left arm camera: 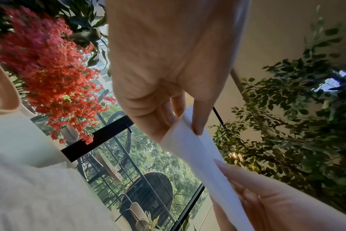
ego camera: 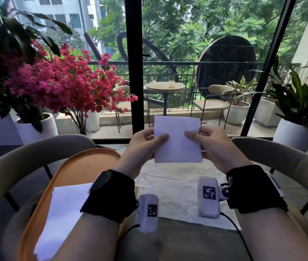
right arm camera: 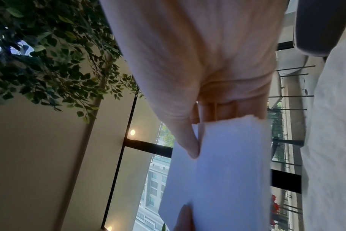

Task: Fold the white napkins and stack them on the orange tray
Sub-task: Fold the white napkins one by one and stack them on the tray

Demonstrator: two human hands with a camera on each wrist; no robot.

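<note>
Both hands are up mid-frame in the head view, holding one folded napkin [ego camera: 177, 140] in the air between them. The left hand [ego camera: 143, 146] pinches its left edge, thumb on the near face and the other fingers behind; the right hand [ego camera: 213, 146] does the same on the right edge.

Only the head view shows the tray [ego camera: 85, 162], lower left of the frame, with one folded napkin [ego camera: 62, 219] lying flat on it. That one is partly covered by the left forearm, and the tray's bottom end runs out of the frame. It's also the only view with the flat sheets [ego camera: 177, 187] spread on the table under the hands, centre low. Can't count those: edges overlap and the wrist cameras sit in front.

The left wrist view shows the napkin almost edge-on, thumb clamped on it, with the right hand at lower right. The right wrist view is blurry but shows four curled fingers [right arm camera: 223, 111] behind the napkin's top edge, which the head view hides.

So that's two folded napkins, one tray, two hands.

Background extras: red flowers [ego camera: 64, 81] at upper left and a small round table [ego camera: 165, 87] outside.
</note>
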